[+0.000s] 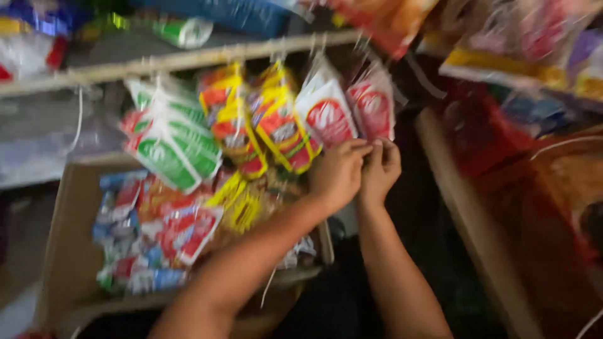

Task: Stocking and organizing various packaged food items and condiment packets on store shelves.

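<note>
Below a wooden rail (188, 59) hung with rows of small sachets, both hands meet at the bottom edge of the white-and-red sachets (348, 110); left hand (339, 172) curled, fingers (358, 147) bent in toward the lower corner of a sachet, seemingly pinching it though blur hides the exact grip; right hand (380, 169) pressed just beside the left, fingers folded against it, whether it has hold of anything cannot be told; both forearms rise from the bottom of the frame, the left crossing over a cardboard box (69, 251); white-and-red sachets hang at the right end of the row, tilted, touching the fingertips; left of them hang yellow-and-red sachets (276, 122), then green-and-white sachets (173, 147) farther left, all overlapping; cardboard box sits under the row, open, holding mixed packets (157, 238) in blue, red and yellow; more bagged goods (521, 44) hang at upper right, well apart from the hands; a wooden shelf edge (465, 220) runs diagonally on the right; whole view motion-blurred, fine detail unreadable.
</note>
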